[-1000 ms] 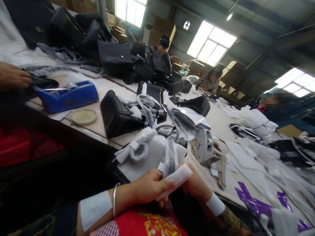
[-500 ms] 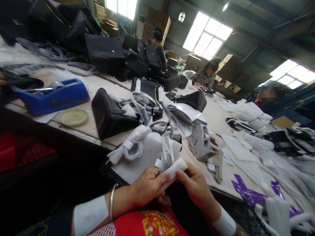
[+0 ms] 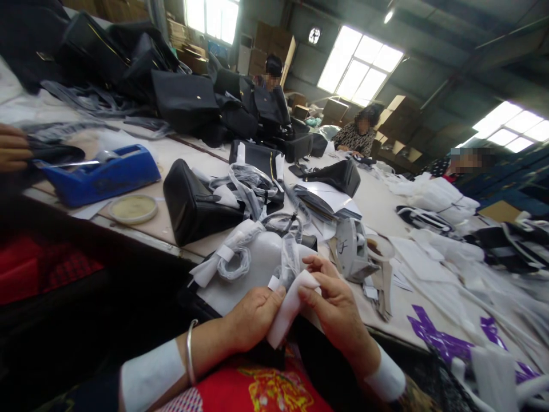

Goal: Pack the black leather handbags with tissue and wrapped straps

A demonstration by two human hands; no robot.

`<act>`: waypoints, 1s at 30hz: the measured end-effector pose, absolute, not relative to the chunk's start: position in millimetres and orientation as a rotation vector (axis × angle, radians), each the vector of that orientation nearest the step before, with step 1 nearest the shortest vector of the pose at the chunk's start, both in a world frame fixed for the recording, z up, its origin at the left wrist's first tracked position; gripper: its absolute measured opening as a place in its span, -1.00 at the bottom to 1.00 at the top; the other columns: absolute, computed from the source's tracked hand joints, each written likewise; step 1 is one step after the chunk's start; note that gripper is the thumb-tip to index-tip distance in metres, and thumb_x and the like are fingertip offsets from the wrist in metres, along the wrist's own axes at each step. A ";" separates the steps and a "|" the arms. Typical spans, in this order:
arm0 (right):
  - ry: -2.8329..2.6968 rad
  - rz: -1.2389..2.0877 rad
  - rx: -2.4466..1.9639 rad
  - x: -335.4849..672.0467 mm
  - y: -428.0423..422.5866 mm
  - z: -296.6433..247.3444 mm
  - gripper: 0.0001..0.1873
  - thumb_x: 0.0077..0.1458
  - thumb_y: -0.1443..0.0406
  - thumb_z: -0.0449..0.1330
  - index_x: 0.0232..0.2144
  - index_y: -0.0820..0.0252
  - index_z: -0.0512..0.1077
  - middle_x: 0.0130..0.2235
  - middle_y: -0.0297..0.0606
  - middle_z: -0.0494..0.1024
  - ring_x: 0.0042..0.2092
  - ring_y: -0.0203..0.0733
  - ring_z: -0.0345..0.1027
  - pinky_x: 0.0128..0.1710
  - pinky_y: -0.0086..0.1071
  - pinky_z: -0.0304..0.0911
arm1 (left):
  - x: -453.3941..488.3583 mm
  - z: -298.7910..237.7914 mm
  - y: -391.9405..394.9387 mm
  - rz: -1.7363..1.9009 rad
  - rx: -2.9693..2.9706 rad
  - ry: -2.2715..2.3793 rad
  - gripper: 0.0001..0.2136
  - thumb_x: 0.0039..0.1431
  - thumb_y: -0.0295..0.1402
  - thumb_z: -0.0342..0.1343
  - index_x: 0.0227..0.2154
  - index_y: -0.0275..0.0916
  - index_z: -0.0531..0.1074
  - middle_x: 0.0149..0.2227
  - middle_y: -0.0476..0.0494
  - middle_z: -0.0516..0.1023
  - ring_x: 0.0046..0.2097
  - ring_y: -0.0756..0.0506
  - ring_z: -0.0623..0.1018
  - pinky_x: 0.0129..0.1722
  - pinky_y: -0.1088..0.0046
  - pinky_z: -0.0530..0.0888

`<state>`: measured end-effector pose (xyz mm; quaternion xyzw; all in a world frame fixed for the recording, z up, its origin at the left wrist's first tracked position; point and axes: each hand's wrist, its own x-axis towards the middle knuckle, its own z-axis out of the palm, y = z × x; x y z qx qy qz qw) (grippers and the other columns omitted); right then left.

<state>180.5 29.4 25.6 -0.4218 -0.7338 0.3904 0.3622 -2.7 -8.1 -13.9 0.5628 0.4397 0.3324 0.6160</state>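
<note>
My left hand (image 3: 253, 317) and my right hand (image 3: 337, 306) are closed together on a white strip of paper wrap (image 3: 288, 309), held just above my lap. A plastic-wrapped bag strap (image 3: 290, 264) rises out of the strip between my thumbs. In front of my hands lies a white sheet (image 3: 253, 269) with another wrapped strap bundle (image 3: 229, 257) on it. A black handbag (image 3: 195, 203) sits beyond that on the table.
A blue tape dispenser (image 3: 100, 171) and a round dish (image 3: 132, 208) stand at the left edge, by another person's hand (image 3: 12, 147). A grey tool (image 3: 349, 249), black bags, white wrapping and purple tape marks cover the long table. Three other people sit farther along.
My hands have turned the white strip from lying flat to hanging more upright, and my right fingers have shifted onto its upper end. The view has shifted slightly.
</note>
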 end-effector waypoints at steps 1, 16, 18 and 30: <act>-1.889 1.023 -1.078 178.5 30.5 25.6 -0.78 0.19 0.24 0.24 -0.48 0.18 0.50 0.02 -0.14 0.37 0.06 -0.05 0.26 0.07 -0.28 0.20 | -4.5 -13.8 -8.4 0.754 1.292 1.000 -0.35 0.38 0.04 -0.28 -0.58 -0.28 0.49 -0.59 -0.14 0.51 -0.56 -0.05 0.43 -0.54 0.45 0.30; -2.023 1.006 -1.122 180.2 42.7 28.4 -0.74 0.22 0.16 0.18 -0.39 0.20 0.51 0.02 -0.12 0.45 0.07 -0.04 0.32 0.10 -0.27 0.19 | 4.8 -17.8 -14.4 0.799 1.149 1.032 -0.40 0.25 0.20 -0.11 -0.40 -0.30 0.45 -0.55 -0.16 0.55 -0.53 -0.10 0.54 -0.59 0.47 0.38; -2.042 0.959 -1.192 190.7 38.2 28.5 -0.72 0.25 0.11 0.14 -0.23 0.18 0.52 0.00 -0.10 0.48 0.01 -0.05 0.36 0.01 -0.26 0.25 | 4.4 -19.0 -15.1 0.808 1.090 1.020 -0.41 0.22 0.22 -0.08 -0.38 -0.30 0.44 -0.55 -0.16 0.55 -0.54 -0.11 0.56 -0.61 0.48 0.39; -2.127 1.344 -1.152 248.5 8.5 41.5 -0.32 0.02 0.15 0.42 0.19 0.03 0.39 0.03 -0.10 0.52 0.04 0.08 0.42 0.01 -0.16 0.37 | 2.7 -18.9 -12.9 0.778 1.088 1.011 -0.33 0.20 0.26 -0.12 -0.48 -0.32 0.49 -0.60 -0.16 0.53 -0.58 -0.05 0.50 -0.61 0.51 0.35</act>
